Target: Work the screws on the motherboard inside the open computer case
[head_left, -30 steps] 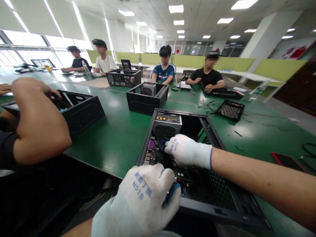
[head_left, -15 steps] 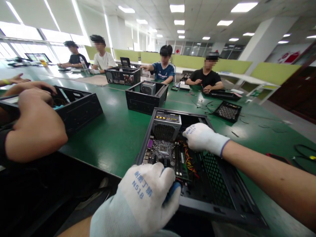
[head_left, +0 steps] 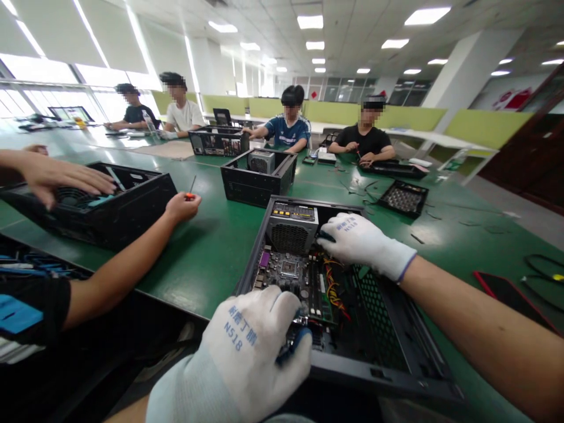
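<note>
A black computer case (head_left: 370,373) lies open before me, with a silver power supply (head_left: 293,226) in its far left corner. Below that sits a motherboard (head_left: 282,288) with a bare CPU socket. Over the board's near end is my left hand (head_left: 251,346), white-gloved, its thumb apart from its curled fingers; nothing shows clearly between them. My right hand (head_left: 352,238), also gloved, bends its fingers down beside the power supply. Its fingertips are partly hidden, and I cannot make out what they grip. Yellow and red cables (head_left: 333,288) run below that hand.
At left, a co-worker's hand (head_left: 184,205) holds a screwdriver (head_left: 192,187) beside another black case (head_left: 127,217). More cases (head_left: 255,182) stand across the green table (head_left: 198,264). A tray of small parts (head_left: 403,198) lies beyond mine. Several people sit opposite.
My left thumb and fingers have spread wider apart. My right hand stays beside the power supply, its fingers slightly shifted. The co-worker's arm at left has swung out, showing a screwdriver.
</note>
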`<state>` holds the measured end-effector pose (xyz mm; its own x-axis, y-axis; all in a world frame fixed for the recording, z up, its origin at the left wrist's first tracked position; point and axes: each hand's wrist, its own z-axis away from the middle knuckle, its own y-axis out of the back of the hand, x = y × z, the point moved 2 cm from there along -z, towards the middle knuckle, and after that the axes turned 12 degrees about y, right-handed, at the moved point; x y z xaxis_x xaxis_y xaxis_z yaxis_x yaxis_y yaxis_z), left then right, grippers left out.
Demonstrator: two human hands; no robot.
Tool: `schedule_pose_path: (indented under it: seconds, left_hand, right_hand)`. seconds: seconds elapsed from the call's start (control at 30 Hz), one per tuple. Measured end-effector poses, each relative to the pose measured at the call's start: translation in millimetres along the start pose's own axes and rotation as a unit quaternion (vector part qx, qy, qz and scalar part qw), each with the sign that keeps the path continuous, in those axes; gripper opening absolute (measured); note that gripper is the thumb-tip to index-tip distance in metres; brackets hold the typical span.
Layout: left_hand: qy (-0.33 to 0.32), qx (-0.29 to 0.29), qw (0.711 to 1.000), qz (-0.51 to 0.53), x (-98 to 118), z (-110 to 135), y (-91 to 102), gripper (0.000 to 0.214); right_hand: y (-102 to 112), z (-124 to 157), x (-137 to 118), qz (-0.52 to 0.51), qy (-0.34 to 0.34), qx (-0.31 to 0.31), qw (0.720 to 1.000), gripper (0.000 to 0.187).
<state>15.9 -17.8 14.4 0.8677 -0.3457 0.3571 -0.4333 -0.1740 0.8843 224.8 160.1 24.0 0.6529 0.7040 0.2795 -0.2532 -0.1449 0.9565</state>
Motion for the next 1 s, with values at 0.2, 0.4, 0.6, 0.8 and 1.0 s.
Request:
schedule_pose_path:
  seconds: [0.2,0.4,0.6,0.8,1.0]
  left_hand:
    - [-0.001,-0.025,1.000,-0.010,1,-9,10.4,0.035]
    - [-0.032,-0.131,0.984,-0.115,2,-68,-8.6,0.023]
    - [0.030,-0.337,0.914,-0.222,-5,-132,-57.6,0.044]
    - [0.022,-0.397,0.874,-0.280,-13,-164,-89.6,0.058]
    - [0.015,-0.401,0.864,-0.305,-14,-173,-100.4,0.054]
  right_hand:
    - [4,34,-3,-0.177,-0.032,0.142,0.973,0.043]
    - [1,43,-4,-0.246,-0.040,0.193,0.949,0.040]
    - [1,44,0,-0.279,-0.027,0.206,0.938,0.037]
    - [-1,48,1,-0.291,-0.018,0.223,0.930,0.036]
    - [-4,51,1,-0.296,-0.022,0.232,0.926,0.037]
